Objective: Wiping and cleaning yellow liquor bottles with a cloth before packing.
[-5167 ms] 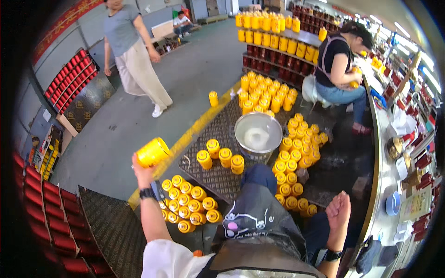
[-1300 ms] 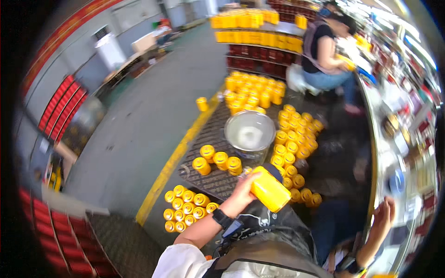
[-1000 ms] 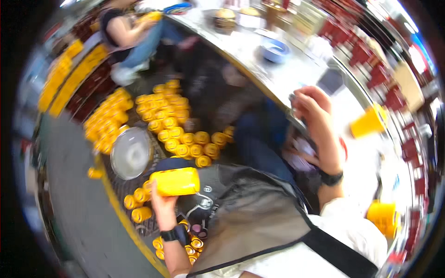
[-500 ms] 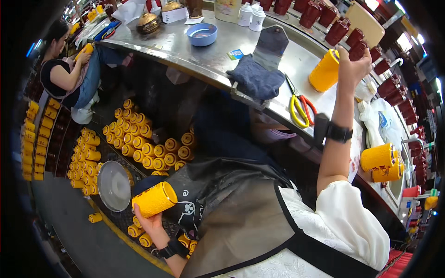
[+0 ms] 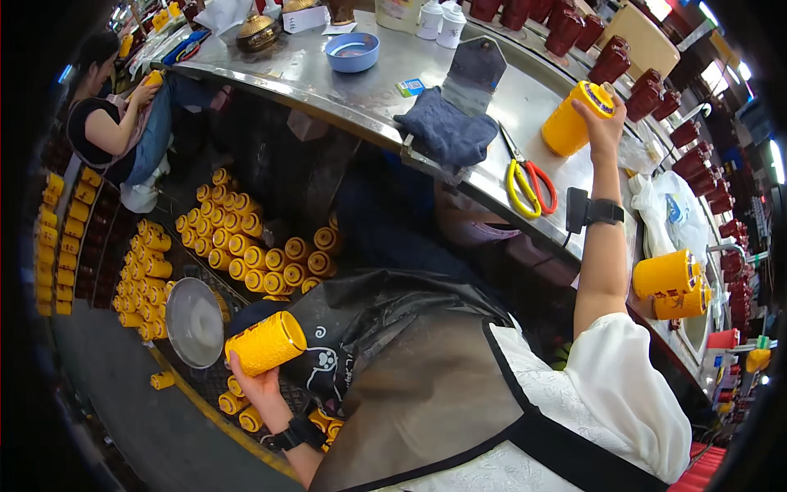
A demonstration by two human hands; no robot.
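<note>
Yellow canister (image 5: pixel 265 343) lies in the left hand (image 5: pixel 256 384), over the person's lap, beside the dark apron (image 5: pixel 426 361). Its long axis runs close to sideways, right end a little higher and pointing up and to the right; which end is the top, cannot tell. Left hand grips it from below and the left, fingers partly hidden behind the body.

Further out, toward the right: a second yellow canister (image 5: pixel 566 127) at the surface (image 5: pixel 393 86). Long axis slants in view, base to lower left, purple-rimmed top and small knob to upper right; wide lens bends lines here, so true tilt uncertain. Right hand (image 5: pixel 604 123) closed about its upper end, fingers along the side and by the knob.

Near that canister, scissors (image 5: pixel 529 184) with one yellow and one red handle, blades pointing up and left. Left of them, dark blue cloth (image 5: pixel 447 127), crumpled at the surface's edge. Two more yellow canisters (image 5: pixel 668 283) side by side at far right.

Left of the lap, a metal basin (image 5: pixel 194 322); past it, clustered canisters (image 5: pixel 143 279) on the floor. Beyond the cloth, blue bowl (image 5: pixel 352 52). Dark red jars (image 5: pixel 566 33) stand along the back. Upper left, a seated co-worker (image 5: pixel 106 123) holds something yellow.
</note>
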